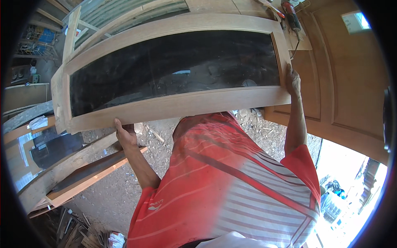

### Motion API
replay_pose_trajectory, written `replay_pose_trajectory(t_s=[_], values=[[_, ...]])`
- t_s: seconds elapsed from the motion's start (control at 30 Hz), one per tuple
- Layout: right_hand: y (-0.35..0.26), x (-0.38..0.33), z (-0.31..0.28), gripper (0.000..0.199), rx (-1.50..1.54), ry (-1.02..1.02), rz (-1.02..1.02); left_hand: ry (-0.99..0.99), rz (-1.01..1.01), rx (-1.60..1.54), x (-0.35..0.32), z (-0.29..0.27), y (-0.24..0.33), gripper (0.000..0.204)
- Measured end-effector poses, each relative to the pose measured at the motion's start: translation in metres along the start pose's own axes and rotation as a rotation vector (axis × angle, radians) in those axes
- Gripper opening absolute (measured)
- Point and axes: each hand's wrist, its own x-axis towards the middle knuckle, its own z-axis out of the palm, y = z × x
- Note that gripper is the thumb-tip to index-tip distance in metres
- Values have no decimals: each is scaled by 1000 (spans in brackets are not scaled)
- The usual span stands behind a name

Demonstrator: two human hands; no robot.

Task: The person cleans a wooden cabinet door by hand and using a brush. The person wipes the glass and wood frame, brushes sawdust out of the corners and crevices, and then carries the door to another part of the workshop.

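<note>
A long wooden cabinet door with a dark glass pane in its middle lies across the view in front of me. My left hand is closed on its near rail toward the left end, the thumb showing at the edge and the other fingers partly hidden beneath. At the right end, my right hand grips the short side, with its fingertips mostly out of sight. Pale reflections and dusty smears mark the glass.
A red and black power tool with a cord lies past the door's right far corner. Large panelled wood stands at right. Timber beams fill the left side, wood scraps the lower left floor.
</note>
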Motion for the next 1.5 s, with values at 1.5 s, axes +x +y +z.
replay_pose_trajectory(t_s=[1.5], values=[[-332,-16,59,56,-107,-313,-886,369,132,-231,-14,72,-36,77]])
